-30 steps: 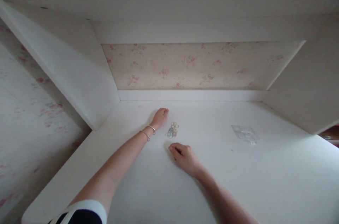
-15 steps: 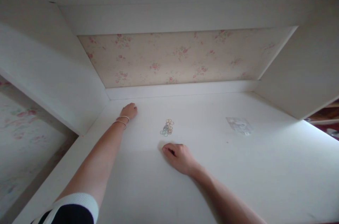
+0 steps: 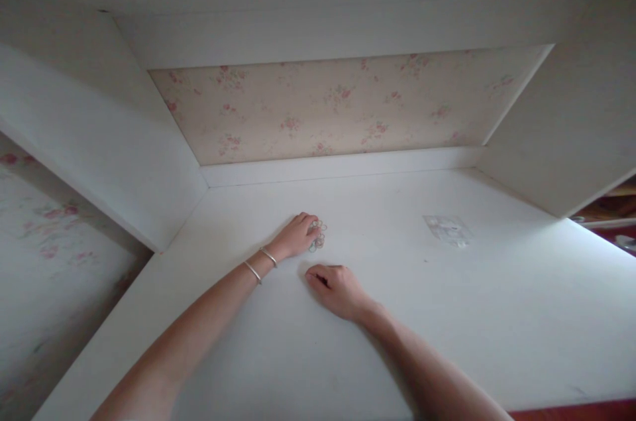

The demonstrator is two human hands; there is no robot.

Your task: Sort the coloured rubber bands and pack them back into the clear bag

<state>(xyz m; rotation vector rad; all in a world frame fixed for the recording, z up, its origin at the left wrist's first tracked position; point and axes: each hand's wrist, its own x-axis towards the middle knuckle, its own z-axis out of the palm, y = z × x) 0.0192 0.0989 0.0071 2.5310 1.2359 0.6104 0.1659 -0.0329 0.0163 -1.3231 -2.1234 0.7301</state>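
Both forearms are bare, with no sleeve showing on either. Two thin silver bangles (image 3: 261,264) circle the left wrist, one just behind the other, near the left hand (image 3: 297,235). The right hand (image 3: 338,290) wears no jewellery.

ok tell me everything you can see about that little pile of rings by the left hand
The pile of rings is a small loose heap of thin loops in pale mixed colours, some whitish, some greenish or yellowish; they look like tiny elastic bands, though they are too small to be sure of the material. It lies flat on the white desk top, roughly mid-width and toward the back. The left hand covers its left edge, fingertips on the loops. The right hand rests just in front, apart from it.
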